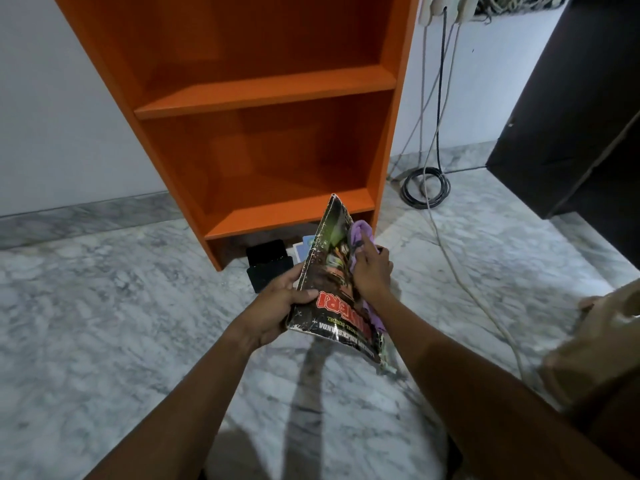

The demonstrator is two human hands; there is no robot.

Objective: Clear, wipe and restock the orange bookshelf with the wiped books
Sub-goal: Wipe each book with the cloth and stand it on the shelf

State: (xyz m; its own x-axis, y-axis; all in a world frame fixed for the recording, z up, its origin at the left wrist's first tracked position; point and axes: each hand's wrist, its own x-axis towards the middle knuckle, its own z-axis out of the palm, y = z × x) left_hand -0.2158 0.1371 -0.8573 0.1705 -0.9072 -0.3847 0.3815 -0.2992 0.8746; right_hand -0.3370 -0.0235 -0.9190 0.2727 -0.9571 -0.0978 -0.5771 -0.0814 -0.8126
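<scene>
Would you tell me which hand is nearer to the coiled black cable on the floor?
Right. The right hand, holding a cloth to the book, is below-left of the cable; the left hand grips the book's other side, farther away.

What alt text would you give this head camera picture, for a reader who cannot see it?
A person's left hand holds a worn book while the right hand presses a purple cloth against its cover. Just beyond stands an orange bookshelf on a marble floor, with cables trailing to its right.
</scene>
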